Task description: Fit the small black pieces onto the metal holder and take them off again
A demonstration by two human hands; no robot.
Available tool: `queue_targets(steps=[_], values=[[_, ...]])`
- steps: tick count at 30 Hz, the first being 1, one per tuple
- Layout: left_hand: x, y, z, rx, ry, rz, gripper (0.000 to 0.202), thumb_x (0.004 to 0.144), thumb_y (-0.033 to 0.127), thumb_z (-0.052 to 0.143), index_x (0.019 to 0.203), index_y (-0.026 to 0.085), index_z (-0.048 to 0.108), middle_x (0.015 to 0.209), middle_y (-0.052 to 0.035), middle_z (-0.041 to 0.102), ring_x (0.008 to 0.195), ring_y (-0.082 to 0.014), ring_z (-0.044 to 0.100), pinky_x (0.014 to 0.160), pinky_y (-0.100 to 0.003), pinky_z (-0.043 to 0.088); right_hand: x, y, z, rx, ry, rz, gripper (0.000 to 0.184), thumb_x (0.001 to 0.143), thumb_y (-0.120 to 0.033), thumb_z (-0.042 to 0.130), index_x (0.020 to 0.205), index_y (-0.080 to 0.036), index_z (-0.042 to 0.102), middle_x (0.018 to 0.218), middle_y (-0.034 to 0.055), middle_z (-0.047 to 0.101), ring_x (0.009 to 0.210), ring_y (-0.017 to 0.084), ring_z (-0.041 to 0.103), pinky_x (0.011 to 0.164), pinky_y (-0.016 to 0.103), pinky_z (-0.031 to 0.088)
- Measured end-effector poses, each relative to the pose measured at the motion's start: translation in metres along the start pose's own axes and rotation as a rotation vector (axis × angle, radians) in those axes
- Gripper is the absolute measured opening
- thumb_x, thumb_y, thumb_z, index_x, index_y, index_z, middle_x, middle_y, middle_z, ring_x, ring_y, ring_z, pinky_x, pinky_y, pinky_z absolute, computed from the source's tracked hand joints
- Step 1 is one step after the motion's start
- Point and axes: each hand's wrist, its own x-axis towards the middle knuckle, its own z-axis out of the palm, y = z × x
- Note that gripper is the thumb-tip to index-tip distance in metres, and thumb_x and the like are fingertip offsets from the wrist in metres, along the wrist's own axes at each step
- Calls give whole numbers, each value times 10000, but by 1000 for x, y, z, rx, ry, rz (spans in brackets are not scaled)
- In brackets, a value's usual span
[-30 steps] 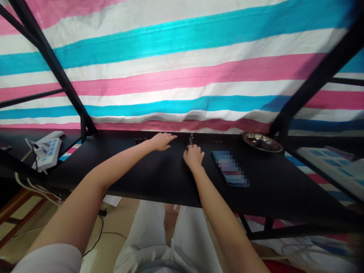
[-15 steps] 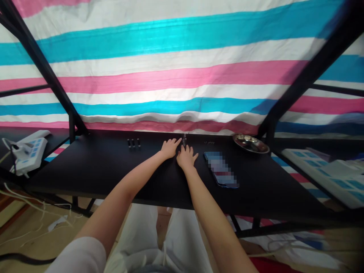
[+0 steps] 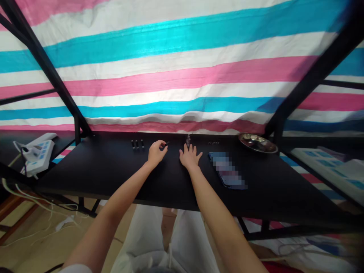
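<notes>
My left hand [image 3: 156, 151] hovers over the black table [image 3: 113, 170], its fingers pinched on a small dark piece [image 3: 166, 143]. Three small dark pieces [image 3: 137, 144] stand in a row just left of it. My right hand [image 3: 190, 156] lies flat with spread fingers on the table, holding nothing. A small upright object [image 3: 188, 138] stands just beyond its fingertips. A few tiny dark bits [image 3: 213, 143] lie to the right of that.
A phone [image 3: 227, 169] lies right of my right hand. A metal dish [image 3: 257, 142] sits at the back right. A white power strip [image 3: 38, 151] rests on the left shelf, cables hanging below. Black frame bars and a striped tarp stand behind.
My left hand drew back to the left from beside my right hand and closed on a small dark piece. My right hand stayed flat on the table.
</notes>
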Motion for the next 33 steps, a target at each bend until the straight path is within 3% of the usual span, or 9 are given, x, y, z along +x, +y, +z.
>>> queue_targets(steps=[4,9,14,17,21,25,28,33], values=[[-14,-6,-11,-119,120,-114,115,714,221,590,817,172,586,707,2,598,649,-114,543,659,-244,435,3,-2,-2,-20,-52,23,571,903,-429,193,1416,-181,227,1485,109,171,1356,301,83,1025,609,36],[-20,-7,-11,-211,126,-168,111,700,232,599,794,174,586,700,0,595,633,-111,538,640,-240,432,4,0,-2,-28,-55,10,585,902,-426,168,1417,-153,218,1484,107,173,1357,293,80,1023,615,34],[-18,-11,-10,-357,138,-258,130,684,248,612,779,164,580,722,-6,595,608,-99,530,624,-233,435,-3,-1,1,26,31,-33,541,899,-376,253,1387,-146,289,1451,122,262,1342,300,131,1004,647,43],[-17,-15,-9,-439,163,-302,150,671,266,626,764,157,582,722,-9,588,600,-93,520,615,-229,436,-11,-4,1,110,150,-129,474,886,-324,325,1323,-156,392,1379,136,383,1298,312,235,985,666,70],[-15,-19,-8,-579,178,-371,187,646,281,657,755,144,594,700,-12,587,595,-91,515,618,-232,436,-17,-12,-4,316,363,-377,326,859,-256,381,1119,-160,554,1128,134,572,1077,261,478,976,536,261],[-14,-16,-9,-704,139,-450,214,627,286,685,760,132,621,680,-18,605,612,-101,541,644,-248,443,-20,-19,-10,683,506,-574,241,869,-269,371,908,-180,591,883,87,609,860,192,551,822,359,419],[-14,-11,-12,-732,116,-495,229,628,297,691,775,131,636,677,-20,615,617,-106,550,644,-251,443,-23,-21,-14,913,514,-541,211,861,-326,417,908,-195,576,809,47,596,758,161,553,747,314,439],[-13,-7,-16,-761,106,-526,229,619,292,697,773,131,645,662,-17,615,604,-103,543,617,-241,430,-23,-22,-13,1117,410,-417,218,832,-380,470,895,-195,567,683,-3,538,642,129,523,661,277,436]])
